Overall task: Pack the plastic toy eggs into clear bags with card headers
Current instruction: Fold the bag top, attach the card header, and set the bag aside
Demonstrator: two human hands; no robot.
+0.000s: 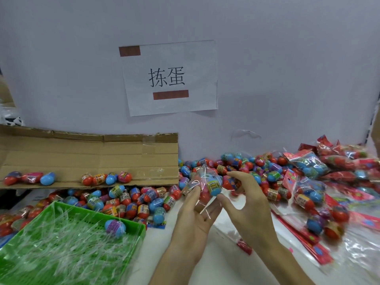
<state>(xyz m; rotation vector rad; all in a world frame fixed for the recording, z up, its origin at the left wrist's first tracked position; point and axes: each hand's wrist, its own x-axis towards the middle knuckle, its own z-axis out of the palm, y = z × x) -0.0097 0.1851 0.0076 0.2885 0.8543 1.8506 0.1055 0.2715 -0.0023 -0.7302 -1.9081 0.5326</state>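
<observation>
holding clear bag [205, 175] in left hand [193, 219]; blue egg [215, 187] upright

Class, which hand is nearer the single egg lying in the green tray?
Left. The left hand sits right of the egg in the green tray; the right hand is farther right, beyond it.

White table [222, 264], crowded: loose toy eggs [131, 202] heaped mid & back, green tray [98, 212] front-left w/ plastic shreds [67, 245], cardboard sheet [88, 157] back-left, packed bags [308, 165] + red card headers [304, 239] piled right.
</observation>
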